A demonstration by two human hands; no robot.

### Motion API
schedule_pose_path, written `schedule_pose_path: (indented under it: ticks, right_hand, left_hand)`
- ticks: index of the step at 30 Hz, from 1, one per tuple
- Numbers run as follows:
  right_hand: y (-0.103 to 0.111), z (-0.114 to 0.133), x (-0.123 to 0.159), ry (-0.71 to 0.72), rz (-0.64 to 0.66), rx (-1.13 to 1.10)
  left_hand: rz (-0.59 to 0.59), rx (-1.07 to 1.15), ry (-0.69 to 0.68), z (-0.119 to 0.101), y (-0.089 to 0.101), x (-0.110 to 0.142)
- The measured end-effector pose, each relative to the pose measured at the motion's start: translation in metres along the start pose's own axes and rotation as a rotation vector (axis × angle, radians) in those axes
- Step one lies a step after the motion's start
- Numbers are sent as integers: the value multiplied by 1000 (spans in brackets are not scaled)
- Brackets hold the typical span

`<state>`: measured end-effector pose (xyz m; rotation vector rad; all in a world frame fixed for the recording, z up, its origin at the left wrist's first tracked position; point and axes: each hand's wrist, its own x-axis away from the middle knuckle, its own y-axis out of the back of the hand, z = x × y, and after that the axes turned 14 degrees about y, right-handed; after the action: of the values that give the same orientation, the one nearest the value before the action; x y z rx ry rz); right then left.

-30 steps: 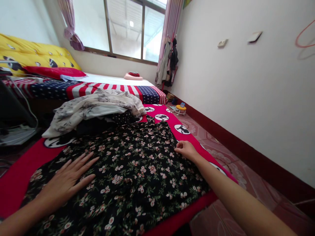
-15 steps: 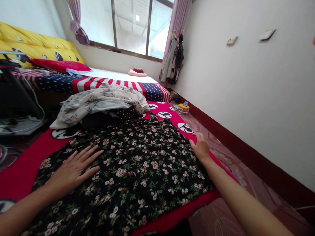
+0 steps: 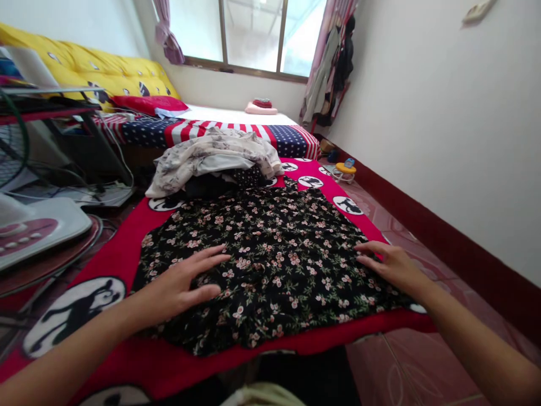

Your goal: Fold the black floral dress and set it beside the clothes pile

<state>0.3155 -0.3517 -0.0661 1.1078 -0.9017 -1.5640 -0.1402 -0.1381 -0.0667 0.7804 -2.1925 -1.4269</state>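
Observation:
A black garment with pink flowers and green leaves [image 3: 279, 254] lies spread out on a red mat with white animal-print circles [image 3: 127, 248]. Over the garment's left part is my left hand [image 3: 190, 282], its fingers apart and holding nothing. I cannot tell whether it touches the cloth. At the garment's right edge, my right hand [image 3: 391, 262] has its fingers bent a little and apart, with nothing visible in them. Just beyond the garment is a heap of clothes [image 3: 215, 158], white printed cloth on top and dark cloth beneath.
Behind the heap stands a bed [image 3: 236, 115] with a stars-and-stripes cover. To the left are a desk [image 3: 76, 135] and a white appliance base [image 3: 42, 228]. A small yellow stool [image 3: 345, 168] stands by the right wall, near hanging clothes [image 3: 333, 67].
The view has shifted left and down, showing more of the mat and the left side. My left hand has moved inward over the garment; my right hand is nearer its lower right edge.

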Motion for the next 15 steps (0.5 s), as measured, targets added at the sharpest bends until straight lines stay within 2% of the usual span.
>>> schedule_pose_path:
  ticks: [3, 5, 8, 10, 12, 15]
  right_hand:
    - [10, 19, 21, -42, 138, -163]
    - [16, 21, 35, -20, 217, -159]
    - [22, 13, 54, 38, 275, -92]
    - [22, 6, 63, 53, 265, -57]
    - [21, 0, 70, 43, 223, -38]
    - [20, -5, 76, 13, 132, -71]
  left_hand:
    - [96, 5, -93, -37, -9, 27]
    - [64, -19, -87, -48, -22, 37]
    - [-28, 24, 6, -47, -43, 39]
    - [-43, 120, 67, -42, -49, 37]
    - [-7, 222, 110, -37, -45, 36]
    - [146, 308, 115, -32, -27, 38]
